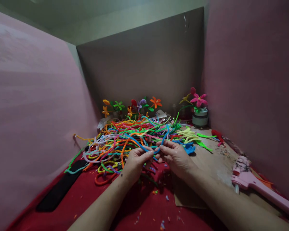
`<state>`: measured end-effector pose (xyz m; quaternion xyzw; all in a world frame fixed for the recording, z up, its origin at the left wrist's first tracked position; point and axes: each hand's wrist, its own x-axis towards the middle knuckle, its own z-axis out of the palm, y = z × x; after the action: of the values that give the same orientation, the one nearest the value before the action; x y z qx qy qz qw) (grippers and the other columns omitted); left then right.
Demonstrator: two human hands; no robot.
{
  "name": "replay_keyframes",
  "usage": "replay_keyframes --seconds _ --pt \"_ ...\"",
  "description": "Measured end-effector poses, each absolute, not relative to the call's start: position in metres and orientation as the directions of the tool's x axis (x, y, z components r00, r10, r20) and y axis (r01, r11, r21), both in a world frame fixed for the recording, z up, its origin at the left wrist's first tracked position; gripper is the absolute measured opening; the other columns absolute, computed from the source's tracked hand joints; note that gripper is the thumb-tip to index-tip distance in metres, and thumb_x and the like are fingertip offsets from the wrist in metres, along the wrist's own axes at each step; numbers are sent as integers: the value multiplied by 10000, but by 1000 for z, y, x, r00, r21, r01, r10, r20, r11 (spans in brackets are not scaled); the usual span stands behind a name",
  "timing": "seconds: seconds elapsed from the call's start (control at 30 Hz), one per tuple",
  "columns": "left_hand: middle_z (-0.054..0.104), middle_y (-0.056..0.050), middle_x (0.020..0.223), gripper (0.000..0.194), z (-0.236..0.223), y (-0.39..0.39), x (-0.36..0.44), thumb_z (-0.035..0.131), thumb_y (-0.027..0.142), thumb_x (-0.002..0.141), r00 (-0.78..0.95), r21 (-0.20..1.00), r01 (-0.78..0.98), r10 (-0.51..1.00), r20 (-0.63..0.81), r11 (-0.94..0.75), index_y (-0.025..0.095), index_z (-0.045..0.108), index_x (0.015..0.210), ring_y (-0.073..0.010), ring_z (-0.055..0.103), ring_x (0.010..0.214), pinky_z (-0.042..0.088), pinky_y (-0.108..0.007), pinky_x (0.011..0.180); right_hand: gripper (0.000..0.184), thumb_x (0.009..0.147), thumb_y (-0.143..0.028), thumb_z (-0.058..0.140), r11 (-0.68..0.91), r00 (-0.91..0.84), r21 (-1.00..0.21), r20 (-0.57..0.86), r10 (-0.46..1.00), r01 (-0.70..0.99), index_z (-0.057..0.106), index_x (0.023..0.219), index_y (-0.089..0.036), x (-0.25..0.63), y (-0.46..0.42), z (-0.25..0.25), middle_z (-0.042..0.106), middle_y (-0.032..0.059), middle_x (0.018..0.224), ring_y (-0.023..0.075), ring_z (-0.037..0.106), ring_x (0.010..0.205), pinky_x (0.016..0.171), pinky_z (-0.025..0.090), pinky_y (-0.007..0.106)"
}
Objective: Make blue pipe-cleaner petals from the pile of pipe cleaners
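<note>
A blue pipe cleaner [135,141] is pinched between my two hands and bends into a shallow U. My left hand [137,162] grips it with thumb and forefinger, its free length running up to the left. My right hand [174,157] pinches the same stem a little to the right, where an end rises upward. Behind and under the fingers spreads a large tangled heap of pipe cleaners [120,134] in many colours. Just beyond my right hand lie blue looped pieces [189,148] and yellow-green ones [190,135].
Pipe-cleaner flowers, including an orange one [156,102] and a pink one [198,99], stand at the back near a lidded jar [200,118]. A pink glue gun [252,181] lies right on cardboard [190,195]. A black strip [60,187] rests left on red cloth [91,199].
</note>
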<state>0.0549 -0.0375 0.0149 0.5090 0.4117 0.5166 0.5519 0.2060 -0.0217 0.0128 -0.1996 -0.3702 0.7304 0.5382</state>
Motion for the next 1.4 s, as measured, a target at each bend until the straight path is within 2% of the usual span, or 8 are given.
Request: replay_keyframes --seconds 0.17,0.37,0.67,0.83,0.97,1.1,1.2,1.4 --pt "533 20 527 227 15 -39 56 672 341 694 143 991 -101 984 107 -93 127 628 755 -38 381 389 267 -180 396 241 619 -250 735 -89 -313 -806 124 942 -586 648 811 -135 206 -19 11 645 18 647 112 595 501 445 463 205" --pt "503 30 505 232 15 -38 56 639 358 723 146 992 -45 982 122 -116 129 616 756 -44 363 390 269 -182 390 233 642 -240 712 -11 -292 -865 157 943 -501 666 838 -122 207 -18 8 652 30 665 106 581 503 461 451 210" --pt "564 13 550 229 16 -38 56 671 346 689 160 994 -38 981 108 -104 135 611 753 -50 400 383 288 -178 370 251 658 -255 702 -56 -311 -859 123 942 -510 689 878 -135 206 -19 7 660 42 675 111 597 526 446 446 196" --pt "556 36 546 203 23 -41 55 680 285 679 124 990 -60 983 134 -127 154 610 818 -53 434 399 336 -176 393 283 684 -263 668 -13 -415 -947 128 901 -322 706 929 -127 208 -24 11 614 8 553 87 514 441 434 402 203" --pt "574 30 562 185 24 -42 56 677 272 670 79 990 -1 987 138 -138 147 611 789 -65 469 413 378 -189 413 187 680 -273 657 115 -428 -982 170 887 -153 739 801 -155 208 -25 13 616 -4 565 92 487 479 490 385 223" --pt "556 36 493 161 21 -43 60 659 261 689 73 991 -9 988 133 -133 139 598 775 -81 497 415 423 -198 432 118 705 -231 627 311 -409 -950 293 864 -24 733 685 -181 208 -21 9 640 -6 655 126 528 617 603 400 240" --pt "595 19 555 174 20 -43 62 658 261 695 85 992 -55 989 120 -116 134 583 788 -103 548 454 476 -224 453 140 739 -213 589 411 -398 -907 343 851 96 715 691 -176 208 -20 6 620 0 655 133 521 629 609 393 242" --pt "628 4 697 285 15 -40 63 682 287 684 127 990 -93 985 114 -102 139 608 917 -91 571 481 490 -211 443 192 775 -104 513 619 -436 -692 458 775 372 688 713 -152 206 -22 2 581 27 677 124 520 642 604 366 229"
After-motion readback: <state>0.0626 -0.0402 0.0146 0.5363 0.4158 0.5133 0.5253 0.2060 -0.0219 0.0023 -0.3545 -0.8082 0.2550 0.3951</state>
